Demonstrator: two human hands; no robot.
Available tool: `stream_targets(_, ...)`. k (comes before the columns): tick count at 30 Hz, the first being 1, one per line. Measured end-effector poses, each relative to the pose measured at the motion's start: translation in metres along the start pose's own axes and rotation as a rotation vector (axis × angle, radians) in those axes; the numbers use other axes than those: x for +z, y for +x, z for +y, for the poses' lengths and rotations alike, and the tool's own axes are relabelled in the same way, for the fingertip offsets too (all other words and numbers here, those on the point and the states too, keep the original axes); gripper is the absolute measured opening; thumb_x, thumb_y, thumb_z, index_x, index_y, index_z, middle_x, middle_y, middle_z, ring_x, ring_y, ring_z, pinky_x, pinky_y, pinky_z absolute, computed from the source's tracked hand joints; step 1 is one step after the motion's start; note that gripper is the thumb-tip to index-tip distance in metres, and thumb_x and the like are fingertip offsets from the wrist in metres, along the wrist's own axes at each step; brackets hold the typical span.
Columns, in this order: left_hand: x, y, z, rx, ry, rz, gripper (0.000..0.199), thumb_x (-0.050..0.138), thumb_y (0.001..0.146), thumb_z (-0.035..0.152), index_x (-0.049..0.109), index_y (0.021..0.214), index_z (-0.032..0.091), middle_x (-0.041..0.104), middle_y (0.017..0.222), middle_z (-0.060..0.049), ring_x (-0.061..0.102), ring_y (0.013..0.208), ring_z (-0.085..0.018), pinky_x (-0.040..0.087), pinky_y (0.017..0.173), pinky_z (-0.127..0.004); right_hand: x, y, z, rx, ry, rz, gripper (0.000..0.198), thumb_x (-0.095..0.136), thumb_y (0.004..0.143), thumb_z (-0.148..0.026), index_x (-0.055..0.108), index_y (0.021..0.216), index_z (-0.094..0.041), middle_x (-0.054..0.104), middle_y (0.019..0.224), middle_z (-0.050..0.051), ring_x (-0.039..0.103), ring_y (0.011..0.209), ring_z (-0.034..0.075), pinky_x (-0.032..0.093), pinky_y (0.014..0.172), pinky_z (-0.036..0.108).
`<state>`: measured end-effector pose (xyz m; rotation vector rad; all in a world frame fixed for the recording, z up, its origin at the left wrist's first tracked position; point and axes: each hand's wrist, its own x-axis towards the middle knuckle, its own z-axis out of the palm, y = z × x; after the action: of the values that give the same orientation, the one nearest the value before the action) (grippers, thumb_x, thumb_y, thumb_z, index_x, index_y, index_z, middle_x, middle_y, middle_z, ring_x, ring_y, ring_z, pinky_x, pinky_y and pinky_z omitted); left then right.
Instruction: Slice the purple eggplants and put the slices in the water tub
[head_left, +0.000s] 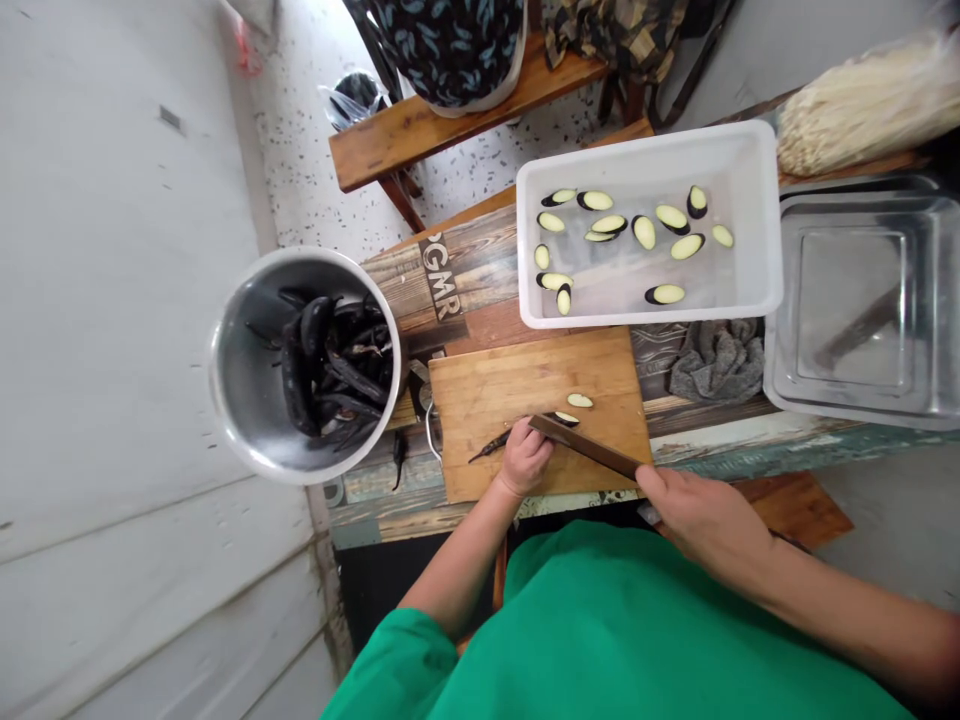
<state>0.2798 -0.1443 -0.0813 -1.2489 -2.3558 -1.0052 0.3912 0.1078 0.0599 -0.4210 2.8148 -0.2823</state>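
Observation:
My left hand (526, 458) is closed around a dark, slender eggplant (491, 444) lying on the wooden cutting board (480, 390). In my right hand (694, 510) is the handle of a knife (589, 447), its broad blade reaching left across the board to the eggplant beside my left fingers. Two pale cut slices lie just beyond the blade: one eggplant slice (579, 400) farther off, the other close to the knife. Behind the board, a white plastic tub (649, 318) holds several oval eggplant slices with dark skin edges.
To the left stands a metal pot (247, 400) with several whole eggplants. A small dark piece (399, 458) lies beside it. A grey cloth (718, 362) and a clear lidded container (862, 310) are to the right. Bagged pale noodle-like strands (862, 105) sit behind, near a wooden bench (420, 135).

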Motion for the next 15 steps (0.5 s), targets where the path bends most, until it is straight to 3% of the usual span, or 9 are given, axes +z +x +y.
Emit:
stream_targets(4, 0.000, -0.002, 0.000, -0.051, -0.082, 0.003, 0.017, 0.056, 0.100, 0.014, 0.069, 0.090, 0.019, 0.074, 0.099, -0.010, 0.068, 0.110, -0.023, 0.058, 0.091, -0.041, -0.005, -0.014, 0.004, -0.004, -0.101, 0.035, 0.022, 0.053, 0.083, 0.001, 0.052, 0.088, -0.021, 0.061, 0.065, 0.000, 0.066, 0.056, 0.018, 0.040, 0.052, 0.029)
stream_targets(9, 0.000, -0.002, 0.000, -0.079, -0.106, 0.001, 0.013, 0.058, 0.098, 0.012, 0.070, 0.094, 0.018, 0.075, 0.104, -0.012, 0.068, 0.110, -0.023, 0.058, 0.091, -0.041, -0.004, -0.009, 0.009, 0.021, -0.068, -0.111, 0.023, 0.053, 0.085, 0.002, 0.055, 0.087, -0.021, 0.066, 0.068, 0.001, 0.069, 0.060, 0.018, 0.042, 0.054, 0.029)
stream_targets(13, 0.000, 0.001, 0.000, -0.017, -0.025, 0.004, 0.016, 0.056, 0.100, 0.014, 0.070, 0.095, 0.020, 0.076, 0.099, -0.009, 0.070, 0.103, -0.022, 0.059, 0.089, -0.042, -0.002, 0.030, -0.001, 0.098, 0.006, -0.317, 0.020, 0.051, 0.090, -0.002, 0.055, 0.097, -0.021, 0.071, 0.075, 0.003, 0.071, 0.066, 0.019, 0.036, 0.052, 0.029)
stream_targets(15, 0.000, 0.002, 0.000, -0.009, -0.015, 0.003, 0.017, 0.055, 0.101, 0.015, 0.071, 0.097, 0.021, 0.076, 0.098, -0.009, 0.070, 0.100, -0.022, 0.059, 0.088, -0.042, -0.002, 0.058, -0.009, 0.135, 0.034, -0.334, 0.018, 0.049, 0.093, -0.005, 0.054, 0.101, -0.020, 0.073, 0.077, 0.006, 0.071, 0.067, 0.019, 0.033, 0.052, 0.028)
